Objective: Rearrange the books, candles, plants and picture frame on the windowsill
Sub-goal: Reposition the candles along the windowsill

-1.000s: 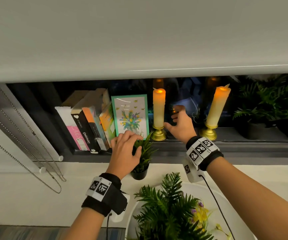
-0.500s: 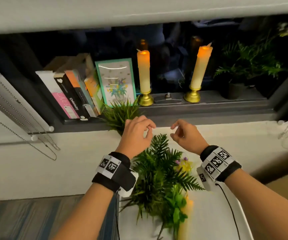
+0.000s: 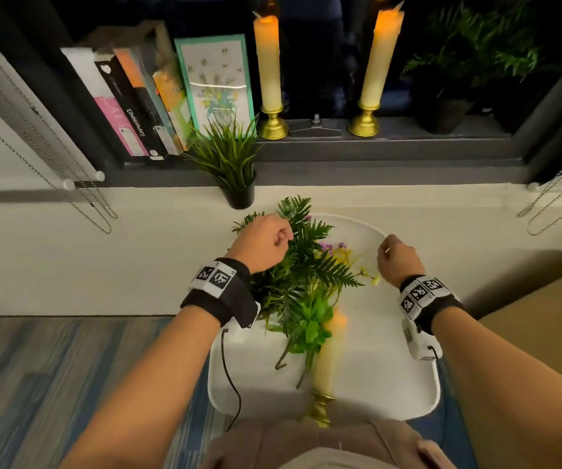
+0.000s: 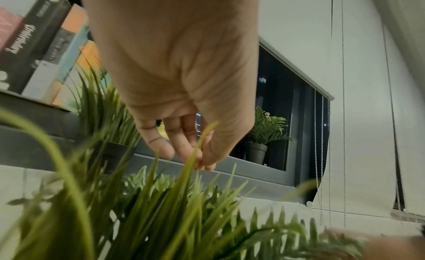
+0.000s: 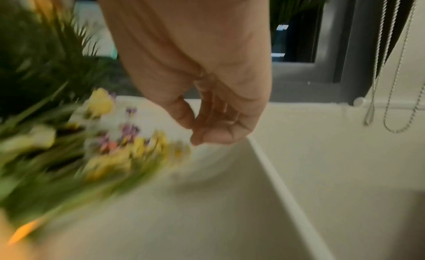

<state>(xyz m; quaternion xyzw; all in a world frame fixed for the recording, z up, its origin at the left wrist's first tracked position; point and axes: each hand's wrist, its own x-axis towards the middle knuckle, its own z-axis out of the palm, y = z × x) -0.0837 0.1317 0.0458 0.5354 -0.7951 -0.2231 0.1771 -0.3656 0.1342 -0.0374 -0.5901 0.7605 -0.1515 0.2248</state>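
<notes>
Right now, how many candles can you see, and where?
3. Two stand upright on the windowsill: the left candle beside the picture frame, the right candle further right. A third candle lies on the white chair among greenery. Others may be hidden.

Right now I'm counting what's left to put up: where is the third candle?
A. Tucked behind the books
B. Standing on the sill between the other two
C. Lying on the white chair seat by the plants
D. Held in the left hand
C: the third candle lies on the white chair seat beside the loose plants.
</notes>
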